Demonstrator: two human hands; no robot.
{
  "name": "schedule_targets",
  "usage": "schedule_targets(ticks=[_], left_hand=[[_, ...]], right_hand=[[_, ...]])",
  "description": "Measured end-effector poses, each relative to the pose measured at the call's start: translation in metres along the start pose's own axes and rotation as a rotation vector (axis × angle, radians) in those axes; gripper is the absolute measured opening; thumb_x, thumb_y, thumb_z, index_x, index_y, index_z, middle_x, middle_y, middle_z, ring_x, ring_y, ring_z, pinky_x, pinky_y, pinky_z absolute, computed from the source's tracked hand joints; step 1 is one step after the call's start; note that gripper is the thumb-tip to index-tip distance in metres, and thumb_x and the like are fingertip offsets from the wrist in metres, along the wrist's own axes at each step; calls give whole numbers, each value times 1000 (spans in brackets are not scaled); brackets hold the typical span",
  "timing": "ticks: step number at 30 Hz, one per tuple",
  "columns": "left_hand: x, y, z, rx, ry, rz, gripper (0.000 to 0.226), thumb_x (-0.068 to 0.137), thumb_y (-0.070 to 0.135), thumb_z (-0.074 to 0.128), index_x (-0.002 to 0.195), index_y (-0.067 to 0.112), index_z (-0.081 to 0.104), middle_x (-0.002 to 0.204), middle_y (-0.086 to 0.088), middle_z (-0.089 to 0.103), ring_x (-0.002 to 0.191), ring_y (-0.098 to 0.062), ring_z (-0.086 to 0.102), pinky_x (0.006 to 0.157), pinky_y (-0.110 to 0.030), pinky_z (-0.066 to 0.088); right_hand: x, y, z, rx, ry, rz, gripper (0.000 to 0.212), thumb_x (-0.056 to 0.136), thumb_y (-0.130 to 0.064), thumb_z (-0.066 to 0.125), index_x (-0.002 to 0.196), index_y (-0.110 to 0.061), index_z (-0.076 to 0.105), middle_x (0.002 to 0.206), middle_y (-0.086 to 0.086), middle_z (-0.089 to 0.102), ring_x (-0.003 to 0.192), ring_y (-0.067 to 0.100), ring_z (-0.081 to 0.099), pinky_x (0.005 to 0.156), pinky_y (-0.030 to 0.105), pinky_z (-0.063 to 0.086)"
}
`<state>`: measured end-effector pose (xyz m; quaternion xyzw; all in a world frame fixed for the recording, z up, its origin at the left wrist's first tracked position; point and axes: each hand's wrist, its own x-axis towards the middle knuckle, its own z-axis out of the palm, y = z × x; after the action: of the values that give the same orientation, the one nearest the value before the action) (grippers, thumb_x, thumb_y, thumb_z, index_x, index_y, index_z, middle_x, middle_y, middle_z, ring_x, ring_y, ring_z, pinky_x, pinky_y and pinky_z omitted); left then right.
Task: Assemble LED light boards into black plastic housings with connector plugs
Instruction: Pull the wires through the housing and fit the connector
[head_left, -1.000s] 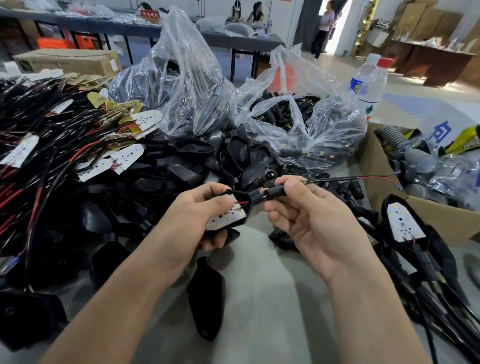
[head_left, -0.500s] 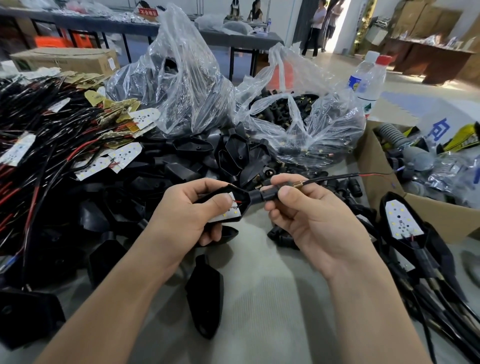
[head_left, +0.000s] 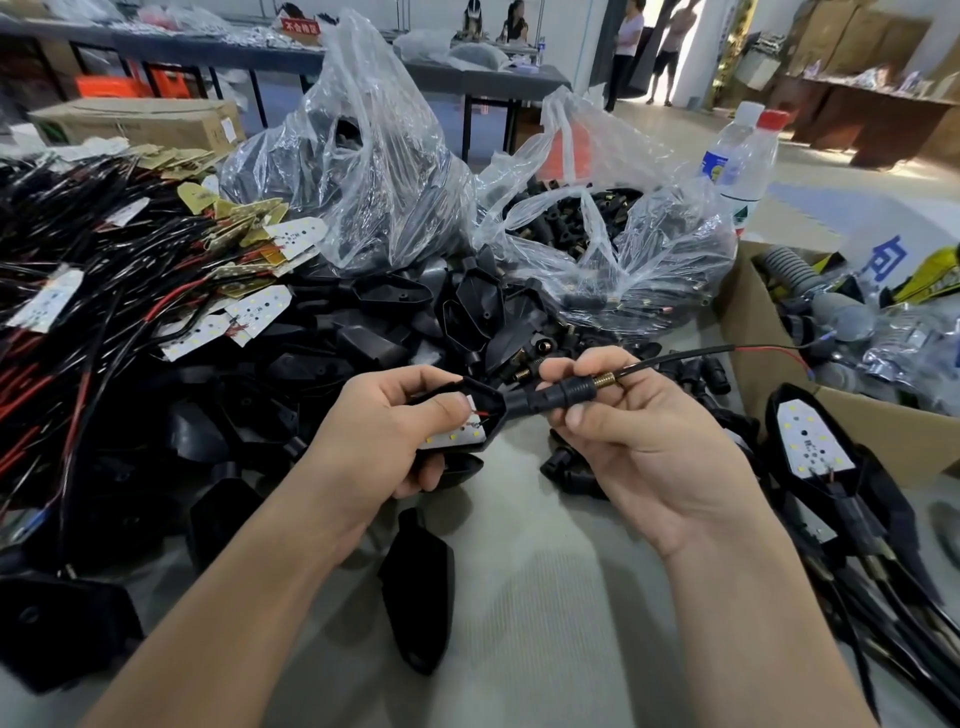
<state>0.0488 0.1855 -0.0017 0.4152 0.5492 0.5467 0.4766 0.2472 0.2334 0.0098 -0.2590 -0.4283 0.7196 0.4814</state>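
**A:** While the left hand (head_left: 384, 431) clamps the black pointed plastic housing (head_left: 493, 410), thumb pressed on the white LED light board (head_left: 457, 435), what does the right hand (head_left: 639, 441) do?

**B:** Its thumb and forefinger pinch the black ribbed connector plug (head_left: 545, 399), whose nose meets the housing's narrow end. How deep it sits, I cannot tell.

**A:** Why the thumb on the board?

**B:** Probably to hold it seated while the plug goes in. The thin black and red wire (head_left: 691, 354) trails free rightward, so nothing snags.

**A:** And room to move?

**B:** Both hands hover above a bare strip of grey desk (head_left: 545, 613). Left lies the heap of empty black housings (head_left: 363, 343). Right, the brown cardboard box (head_left: 748, 332) stands near, its wall limiting a wide pull. One loose black housing (head_left: 421, 587) lies below the left forearm.
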Motion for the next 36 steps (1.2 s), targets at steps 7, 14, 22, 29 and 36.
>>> schedule_targets(ticks=[7, 14, 22, 29, 36], left_hand=[[-1, 1, 2, 22, 0, -27, 9, 92, 9, 69, 87, 15, 73, 64, -5, 65, 36, -11, 43, 36, -13, 27], [-1, 3, 3, -10, 9, -7, 24, 92, 10, 68, 74, 24, 76, 64, -4, 66, 37, -11, 41, 37, -12, 25], [1, 1, 0, 68, 113, 100, 14, 91, 7, 71, 82, 17, 75, 65, -16, 63, 34, -14, 43, 35, -15, 28], [-1, 0, 2, 58, 106, 96, 16, 92, 5, 69, 82, 17, 73, 60, -9, 61, 35, -16, 43, 34, -15, 28], [-3, -3, 10, -95, 34, -52, 12, 93, 5, 62, 86, 11, 69, 63, -4, 61, 34, -13, 42, 35, -13, 25]], right_hand=[[1, 2, -1, -45, 21, -46, 60, 78, 36, 41, 74, -15, 72, 93, 14, 76, 85, 21, 75, 75, 26, 61], [4, 3, -1, 78, -26, 14, 42, 62, 19, 57, 70, -18, 75, 94, 12, 77, 87, 20, 73, 75, 26, 61], [4, 5, 0, 94, -20, 43, 23, 72, 5, 63, 78, -14, 76, 101, 14, 78, 86, 19, 75, 76, 30, 62], [4, 10, 6, -86, -37, -49, 30, 70, 7, 67, 78, -20, 80, 103, 13, 78, 85, 17, 74, 80, 28, 61], [1, 9, 13, -119, -39, -17, 29, 72, 9, 69, 80, -18, 77, 99, 14, 78, 89, 23, 75, 87, 41, 61]])
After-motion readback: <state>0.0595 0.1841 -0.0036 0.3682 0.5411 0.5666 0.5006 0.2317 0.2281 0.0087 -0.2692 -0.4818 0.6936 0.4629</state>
